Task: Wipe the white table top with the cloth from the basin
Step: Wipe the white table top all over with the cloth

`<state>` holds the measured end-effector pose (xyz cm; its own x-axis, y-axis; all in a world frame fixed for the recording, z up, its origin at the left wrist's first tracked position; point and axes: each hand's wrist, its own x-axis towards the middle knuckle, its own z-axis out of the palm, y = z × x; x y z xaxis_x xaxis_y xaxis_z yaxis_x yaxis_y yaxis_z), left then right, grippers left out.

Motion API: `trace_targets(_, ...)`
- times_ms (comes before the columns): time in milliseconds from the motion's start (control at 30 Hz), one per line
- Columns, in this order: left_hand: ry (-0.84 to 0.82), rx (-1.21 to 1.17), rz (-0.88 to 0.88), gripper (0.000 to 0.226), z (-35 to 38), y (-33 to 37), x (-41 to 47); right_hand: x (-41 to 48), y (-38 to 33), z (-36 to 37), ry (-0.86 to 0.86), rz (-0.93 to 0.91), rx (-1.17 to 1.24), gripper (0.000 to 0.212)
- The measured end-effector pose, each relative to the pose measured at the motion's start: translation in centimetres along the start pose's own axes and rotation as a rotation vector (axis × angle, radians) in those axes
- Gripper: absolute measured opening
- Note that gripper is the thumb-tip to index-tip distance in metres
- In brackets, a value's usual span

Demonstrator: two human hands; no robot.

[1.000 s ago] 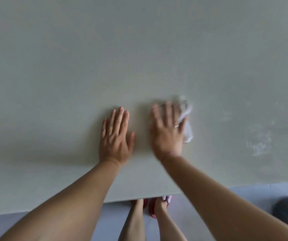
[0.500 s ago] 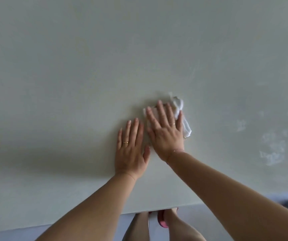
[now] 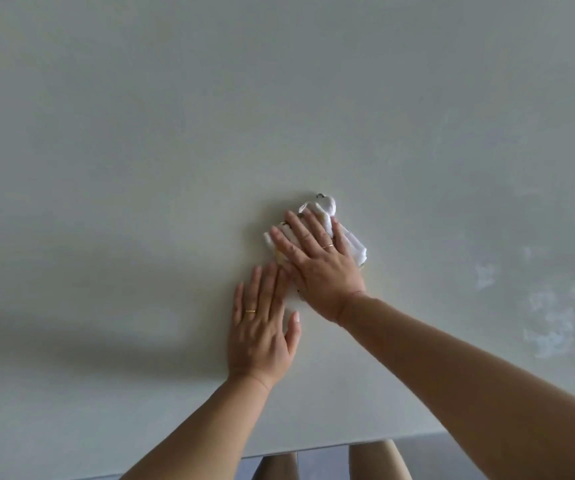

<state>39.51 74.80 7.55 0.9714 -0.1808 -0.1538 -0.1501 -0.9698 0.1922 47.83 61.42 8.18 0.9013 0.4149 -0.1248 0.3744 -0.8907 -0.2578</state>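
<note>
White table top [image 3: 140, 133] fills almost the whole view, seen from above, its near edge along the bottom. A small white cloth [image 3: 352, 244] lies bunched on it, a little right of centre, under the right hand [image 3: 320, 268].

What could go wrong: the cloth is pressed down and not gripped, so a quick stroke could let it slide out from under the palm, or bunch tighter and leave streaks. The left hand [image 3: 262, 330] sits so close that a stroke towards it would likely bump it. Pale smears [image 3: 549, 317] well off to the right could be missed.

The right hand's fingers [image 3: 300, 230] are straight and slightly spread, flat on the cloth, which pokes out past the fingertips. The left hand's fingers [image 3: 262, 289] are straight and close together, flat on the bare table and holding nothing, their tips just beside the right hand.
</note>
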Motion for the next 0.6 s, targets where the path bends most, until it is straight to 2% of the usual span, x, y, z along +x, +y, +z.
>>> trace_targets(33,0.001,0.0,0.002,0.062,0.0,0.0,0.0,0.3,2.3,-0.7,-0.001,-0.097,-0.051,0.048)
trace_targets(67,0.002,-0.001,0.004,0.062,-0.1,-0.1,0.0,0.7,4.7,-1.3,0.002,-0.108,-0.086,0.048)
trace_targets(100,0.003,-0.005,0.009,0.063,-0.2,-0.1,-0.1,1.1,7.0,-2.0,0.013,-0.039,-0.091,0.048)
trace_targets(200,0.008,-0.035,0.032,0.064,-0.8,0.0,0.5,3.2,10.6,-2.8,0.095,0.478,0.054,0.051)
trace_targets(267,0.035,-0.048,0.002,0.064,-1.5,0.3,2.4,4.5,7.9,-2.0,0.128,0.699,0.09,0.052)
trace_targets(300,0.055,-0.054,-0.029,0.063,-1.9,0.5,3.9,4.8,6.1,-1.6,0.114,0.677,0.099,0.052)
trace_targets(333,0.075,-0.061,-0.067,0.062,-2.3,0.8,5.6,4.7,4.7,-1.4,0.087,0.557,0.096,0.052)
trace_targets(433,0.146,-0.072,-0.168,0.06,-3.5,1.0,11.2,3.9,6.5,-2.3,-0.017,-0.018,-0.072,0.05)
trace_targets(467,0.155,-0.068,-0.191,0.06,-3.8,0.9,12.9,4.3,8.9,-3.1,-0.025,-0.127,-0.123,0.05)
trace_targets(500,0.154,-0.062,-0.207,0.06,-3.9,0.8,14.5,4.9,11.4,-3.8,-0.022,-0.133,-0.15,0.05)
trace_targets(533,0.144,-0.055,-0.216,0.06,-3.9,0.7,15.8,5.6,13.7,-4.4,-0.013,-0.039,-0.142,0.051)
trace_targets(600,0.105,-0.044,-0.227,0.062,-3.3,0.9,17.7,7.1,16.5,-5.2,0.035,0.338,-0.029,0.051)
